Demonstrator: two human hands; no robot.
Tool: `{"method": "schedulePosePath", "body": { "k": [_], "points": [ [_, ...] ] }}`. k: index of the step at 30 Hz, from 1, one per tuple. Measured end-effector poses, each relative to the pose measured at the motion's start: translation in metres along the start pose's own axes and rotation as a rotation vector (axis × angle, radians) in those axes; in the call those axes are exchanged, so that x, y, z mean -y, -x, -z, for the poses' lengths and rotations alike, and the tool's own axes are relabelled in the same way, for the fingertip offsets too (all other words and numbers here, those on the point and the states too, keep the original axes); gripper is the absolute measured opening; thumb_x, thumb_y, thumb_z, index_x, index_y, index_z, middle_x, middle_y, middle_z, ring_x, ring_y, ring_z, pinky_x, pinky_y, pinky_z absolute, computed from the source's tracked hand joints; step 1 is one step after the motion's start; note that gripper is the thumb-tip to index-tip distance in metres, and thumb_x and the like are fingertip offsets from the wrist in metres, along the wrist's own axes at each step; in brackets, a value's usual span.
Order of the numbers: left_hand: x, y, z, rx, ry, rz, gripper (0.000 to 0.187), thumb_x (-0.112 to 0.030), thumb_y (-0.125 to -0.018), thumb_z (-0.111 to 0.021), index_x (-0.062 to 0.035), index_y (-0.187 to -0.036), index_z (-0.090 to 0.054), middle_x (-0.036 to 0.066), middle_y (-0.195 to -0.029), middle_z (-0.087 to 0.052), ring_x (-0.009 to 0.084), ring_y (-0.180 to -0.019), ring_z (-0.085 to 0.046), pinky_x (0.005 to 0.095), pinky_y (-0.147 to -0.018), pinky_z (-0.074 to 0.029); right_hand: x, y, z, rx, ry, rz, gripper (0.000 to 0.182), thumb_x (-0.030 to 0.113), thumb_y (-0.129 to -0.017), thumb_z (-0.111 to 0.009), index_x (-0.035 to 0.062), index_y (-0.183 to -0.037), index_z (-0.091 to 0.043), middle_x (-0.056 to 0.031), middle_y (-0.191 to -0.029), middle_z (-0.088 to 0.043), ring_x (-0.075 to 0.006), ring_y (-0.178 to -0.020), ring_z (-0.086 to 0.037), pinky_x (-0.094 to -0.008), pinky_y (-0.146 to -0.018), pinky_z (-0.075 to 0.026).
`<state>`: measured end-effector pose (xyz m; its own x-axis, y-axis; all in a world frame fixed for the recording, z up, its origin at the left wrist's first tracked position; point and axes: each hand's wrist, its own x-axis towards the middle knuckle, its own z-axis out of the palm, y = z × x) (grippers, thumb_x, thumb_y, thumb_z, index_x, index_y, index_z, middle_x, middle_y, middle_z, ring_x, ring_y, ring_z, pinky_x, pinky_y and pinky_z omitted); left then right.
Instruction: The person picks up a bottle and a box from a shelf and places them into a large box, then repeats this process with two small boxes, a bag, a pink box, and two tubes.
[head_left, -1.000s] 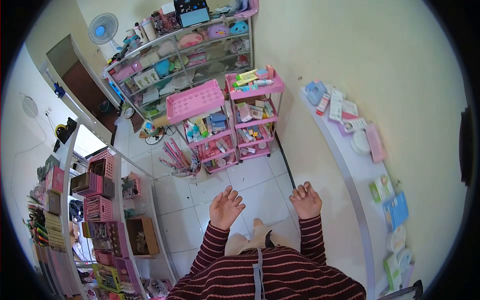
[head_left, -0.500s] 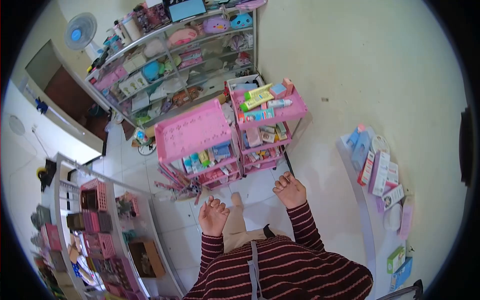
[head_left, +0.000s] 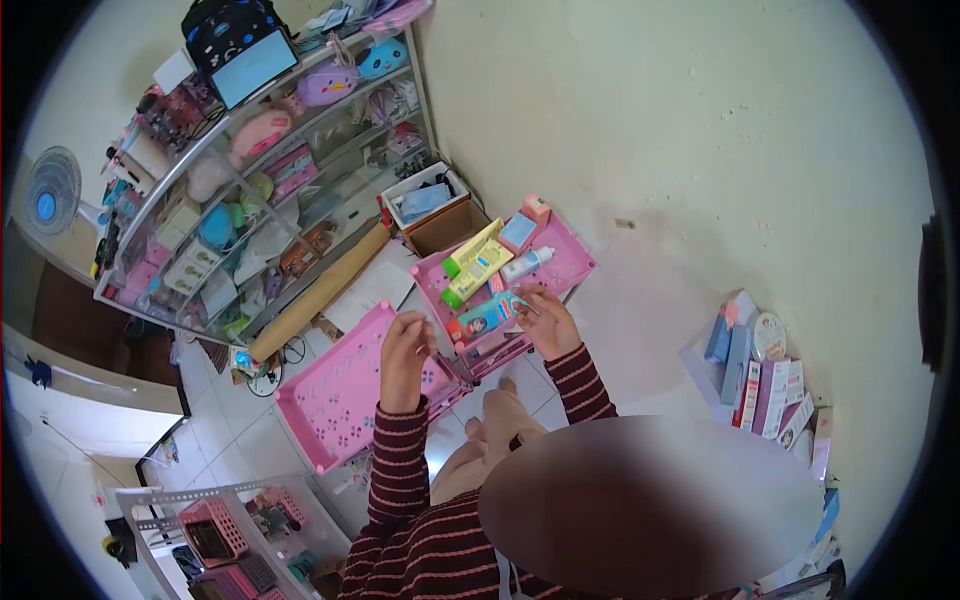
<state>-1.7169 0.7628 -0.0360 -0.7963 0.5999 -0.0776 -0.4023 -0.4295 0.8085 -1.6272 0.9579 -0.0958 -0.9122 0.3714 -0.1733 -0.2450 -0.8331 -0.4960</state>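
My right hand [head_left: 547, 322] is at the front of the right pink cart's top tray [head_left: 572, 255], its fingers and thumb closed around the right end of a teal and red box [head_left: 484, 318]. The box still lies along the tray's front edge. Beside it are yellow tubes with green caps [head_left: 477, 268], a white bottle [head_left: 527, 263], a blue and pink box [head_left: 517, 232] and a small peach box [head_left: 536, 208]. My left hand [head_left: 404, 350] hovers over the right side of the left pink tray [head_left: 335, 390], fingers loosely bent and apart, holding nothing.
A glass display cabinet [head_left: 250, 180] with plush items and packages stands behind. Cardboard boxes [head_left: 447, 226] sit behind the right cart. Several boxed products [head_left: 768, 395] line a ledge at right. A shelf with pink baskets [head_left: 212, 530] is at lower left. A blurred oval covers the lower middle.
The view has shifted and the carts appear closer. Both hands have gone forward from in front of my body, the right one to the teal and red box, the left one over the left tray.
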Motion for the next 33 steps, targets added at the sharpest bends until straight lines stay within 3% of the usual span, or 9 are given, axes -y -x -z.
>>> {"method": "schedulePosePath", "body": {
  "k": [6, 9, 12, 17, 20, 23, 28, 30, 33],
  "points": [
    [0.062, -0.116, 0.001, -0.118, -0.456, -0.152, 0.015, -0.009, -0.075, -0.046, -0.0045, -0.089, -0.046, 0.001, -0.081, -0.049, 0.0081, -0.069, -0.046, 0.021, -0.061, -0.037, -0.012, -0.069, 0.03, -0.135, 0.225, -0.043, 0.033, 0.002, -0.075, -0.045, 0.0023, -0.107, -0.041, -0.0068, -0.1, -0.045, -0.0187, -0.089, -0.048, -0.0254, -0.073, -0.04],
    [0.094, -0.16, 0.007, -0.125, -0.74, -0.182, 0.021, -0.006, -0.069, -0.051, -0.0028, -0.09, -0.046, 0.003, -0.081, -0.051, 0.0124, -0.07, -0.048, 0.0243, -0.062, -0.039, -0.018, -0.087, 0.03, -0.198, 0.223, -0.02, 0.04, -0.002, -0.072, -0.044, 0.0017, -0.111, -0.034, -0.0081, -0.105, -0.041, -0.0204, -0.088, -0.05, -0.0259, -0.071, -0.042],
    [0.107, -0.193, 0.012, -0.039, -1.282, -0.406, 0.029, -0.006, -0.061, -0.058, -0.0027, -0.088, -0.048, 0.01, -0.074, -0.052, 0.0226, -0.068, -0.05, 0.0305, -0.062, -0.04, -0.026, -0.103, 0.028, -0.355, 0.462, -0.006, 0.049, -0.003, -0.072, -0.046, -0.0005, -0.113, -0.021, -0.0133, -0.103, -0.041, -0.0218, -0.081, -0.053, -0.0269, -0.061, -0.045],
    [0.103, -0.206, 0.005, 0.037, -1.444, -0.347, 0.019, -0.013, -0.06, -0.062, -0.0053, -0.075, -0.055, 0.008, -0.07, -0.05, 0.024, -0.069, -0.05, 0.0333, -0.059, -0.041, -0.03, -0.114, 0.027, -0.431, 0.47, -0.071, 0.046, 0.003, -0.072, -0.052, -0.002, -0.11, -0.027, -0.0134, -0.096, -0.047, -0.019, -0.069, -0.056, -0.0236, -0.051, -0.044],
    [0.104, -0.205, -0.001, 0.127, -1.647, -0.433, 0.025, -0.022, -0.061, -0.062, -0.0081, -0.082, -0.057, 0.006, -0.071, -0.051, 0.0232, -0.07, -0.05, 0.0332, -0.059, -0.042, -0.022, -0.119, 0.025, -0.293, 0.657, -0.16, 0.034, 0.008, -0.069, -0.06, -0.0023, -0.098, -0.043, -0.0068, -0.072, -0.054, -0.0122, -0.05, -0.056, -0.019, -0.039, -0.04],
    [0.108, -0.205, -0.005, 0.186, -1.714, -0.47, 0.023, -0.021, -0.065, -0.059, -0.0075, -0.083, -0.056, 0.006, -0.072, -0.051, 0.0237, -0.07, -0.05, 0.0336, -0.058, -0.042, -0.01, -0.124, 0.029, -0.237, 0.82, -0.293, 0.026, 0.008, -0.069, -0.06, -0.0016, -0.09, -0.048, -0.0054, -0.067, -0.055, -0.0112, -0.048, -0.054, -0.0189, -0.037, -0.04],
    [0.105, -0.199, 0.0, 0.135, -1.546, -0.452, 0.019, -0.019, -0.072, -0.053, -0.0041, -0.084, -0.053, 0.01, -0.072, -0.053, 0.0283, -0.068, -0.051, 0.0354, -0.057, -0.041, -0.017, -0.122, 0.022, -0.287, 0.868, -0.215, 0.016, 0.009, -0.071, -0.059, 0.0004, -0.082, -0.052, -0.0016, -0.062, -0.053, -0.0068, -0.044, -0.048, -0.0177, -0.038, -0.037],
    [0.094, -0.19, -0.002, 0.037, -1.359, -0.301, 0.019, -0.017, -0.076, -0.049, -0.0008, -0.085, -0.049, 0.013, -0.069, -0.052, 0.0253, -0.065, -0.051, 0.0323, -0.056, -0.041, -0.028, -0.12, 0.028, -0.133, 0.983, 0.268, 0.013, 0.009, -0.071, -0.059, 0.0015, -0.079, -0.052, 0.0006, -0.061, -0.051, -0.003, -0.048, -0.044, -0.0159, -0.04, -0.033],
    [0.08, -0.178, -0.006, -0.12, -1.015, -0.382, 0.019, -0.017, -0.08, -0.046, 0.0016, -0.086, -0.046, 0.014, -0.068, -0.05, 0.0193, -0.061, -0.049, 0.0292, -0.055, -0.039, -0.018, -0.099, 0.008, -0.299, 0.889, 0.308, 0.01, 0.009, -0.072, -0.059, 0.0024, -0.076, -0.052, 0.002, -0.062, -0.05, -0.0013, -0.053, -0.04, -0.015, -0.044, -0.03]
  ]
}}
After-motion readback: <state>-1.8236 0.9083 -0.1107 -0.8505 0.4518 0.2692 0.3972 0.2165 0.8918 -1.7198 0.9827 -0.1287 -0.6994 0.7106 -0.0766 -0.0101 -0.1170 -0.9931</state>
